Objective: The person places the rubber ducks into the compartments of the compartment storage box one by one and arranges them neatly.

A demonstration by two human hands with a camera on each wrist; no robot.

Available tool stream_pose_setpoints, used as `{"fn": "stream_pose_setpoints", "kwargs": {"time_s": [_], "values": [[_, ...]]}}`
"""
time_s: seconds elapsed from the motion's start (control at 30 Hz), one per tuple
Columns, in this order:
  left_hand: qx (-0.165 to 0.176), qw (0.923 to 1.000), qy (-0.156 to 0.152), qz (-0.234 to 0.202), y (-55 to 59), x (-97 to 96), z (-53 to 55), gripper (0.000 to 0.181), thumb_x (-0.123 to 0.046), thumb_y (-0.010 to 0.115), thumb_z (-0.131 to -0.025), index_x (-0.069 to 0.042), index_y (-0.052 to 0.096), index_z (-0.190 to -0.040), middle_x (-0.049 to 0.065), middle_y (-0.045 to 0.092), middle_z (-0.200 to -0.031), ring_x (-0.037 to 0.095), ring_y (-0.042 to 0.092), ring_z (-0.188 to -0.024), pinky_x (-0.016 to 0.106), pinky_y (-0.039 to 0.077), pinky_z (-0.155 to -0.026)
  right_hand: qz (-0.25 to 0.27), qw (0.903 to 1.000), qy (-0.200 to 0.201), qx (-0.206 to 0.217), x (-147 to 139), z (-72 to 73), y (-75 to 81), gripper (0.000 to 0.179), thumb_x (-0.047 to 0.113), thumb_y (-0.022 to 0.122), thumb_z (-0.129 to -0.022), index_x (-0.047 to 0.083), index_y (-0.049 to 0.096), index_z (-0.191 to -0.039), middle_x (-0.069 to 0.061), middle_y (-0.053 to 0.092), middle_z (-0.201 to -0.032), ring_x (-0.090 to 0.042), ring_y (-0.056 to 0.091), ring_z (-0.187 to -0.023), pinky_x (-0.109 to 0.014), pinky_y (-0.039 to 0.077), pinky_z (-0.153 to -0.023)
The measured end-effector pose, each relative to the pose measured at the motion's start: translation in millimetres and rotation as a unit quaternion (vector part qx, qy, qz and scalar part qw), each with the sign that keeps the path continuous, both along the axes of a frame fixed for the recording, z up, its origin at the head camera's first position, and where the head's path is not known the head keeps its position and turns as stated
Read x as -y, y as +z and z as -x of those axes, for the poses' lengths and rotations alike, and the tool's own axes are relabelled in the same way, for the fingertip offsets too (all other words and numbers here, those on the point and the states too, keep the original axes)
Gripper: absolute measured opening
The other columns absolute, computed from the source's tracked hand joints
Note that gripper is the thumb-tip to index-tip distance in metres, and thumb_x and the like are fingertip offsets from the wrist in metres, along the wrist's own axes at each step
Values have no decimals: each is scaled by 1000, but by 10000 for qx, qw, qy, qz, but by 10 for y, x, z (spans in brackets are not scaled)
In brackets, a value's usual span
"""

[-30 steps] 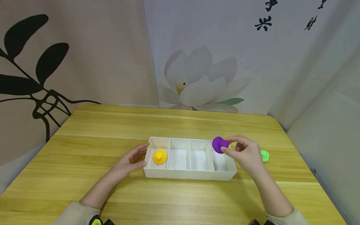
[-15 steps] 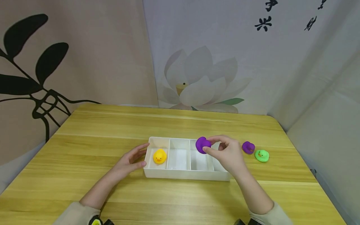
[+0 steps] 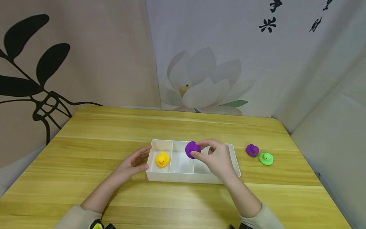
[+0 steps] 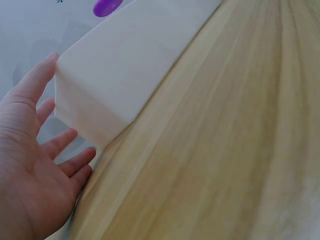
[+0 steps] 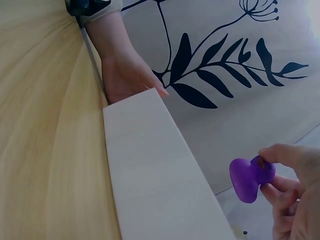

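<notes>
A purple rubber duck (image 3: 192,149) is pinched between the thumb and fingers of my right hand (image 3: 215,158), above the second compartment from the left of a white divided box (image 3: 183,177). In the right wrist view the same purple duck (image 5: 246,180) hangs clear of the box wall (image 5: 150,165). My left hand (image 3: 136,162) rests against the box's left end with relaxed fingers; in the left wrist view the thumb of that hand (image 4: 35,165) touches the box's top corner. A yellow rubber duck (image 3: 162,159) sits in the leftmost compartment. My right hand partly hides the right compartments.
Right of the box, a second purple duck (image 3: 252,150) and a green duck (image 3: 266,158) stand on the wooden table (image 3: 137,203). A printed cloth (image 3: 208,63) hangs behind the table's far edge, and more cloth hangs along the right side.
My right hand has carried the purple duck leftward over the box, from the rightmost compartment to the second from the left. The two ducks on the table are now uncovered. My left hand stays put.
</notes>
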State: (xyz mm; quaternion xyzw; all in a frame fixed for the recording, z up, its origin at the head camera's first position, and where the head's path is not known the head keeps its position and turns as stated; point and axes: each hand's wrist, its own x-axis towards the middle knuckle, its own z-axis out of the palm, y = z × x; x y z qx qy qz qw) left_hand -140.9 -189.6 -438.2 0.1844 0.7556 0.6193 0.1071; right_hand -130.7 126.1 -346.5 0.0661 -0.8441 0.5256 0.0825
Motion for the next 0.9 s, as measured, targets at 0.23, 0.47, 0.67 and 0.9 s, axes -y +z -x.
{"fn": "stream_pose_setpoints", "kwargs": {"time_s": [0.23,0.47,0.67,0.9], "values": [[-10,10000,-23,-4,-2,-5,-4,62,-13,63,-93,-12,35,-148,23,38,-145,44,32,-133,63,26,-103,-81,9999,-17,96,124,23,-83,25,17,87,-68,15,75,-89,6,66,-77,-14,41,-50,-23,32,-43],[-24,10000,-15,-14,-2,-7,1,62,-12,63,-93,-12,35,-148,24,37,-145,44,32,-133,64,26,-102,-170,9997,55,143,216,53,-156,22,17,87,-68,14,75,-87,4,65,-78,-14,41,-51,-23,32,-43],[-38,10000,-13,18,-8,-5,6,62,-12,62,-93,-12,34,-148,24,37,-145,45,31,-133,65,26,-102,-403,9991,82,-40,268,83,-229,22,17,88,-67,14,76,-85,7,65,-74,-14,43,-52,-23,33,-44],[-51,10000,-5,11,-3,-4,0,61,-11,62,-93,-11,35,-148,25,37,-145,45,32,-132,64,27,-102,-658,9977,42,-129,318,104,-306,21,18,88,-67,14,75,-83,8,64,-73,-14,48,-59,-25,37,-48]]}}
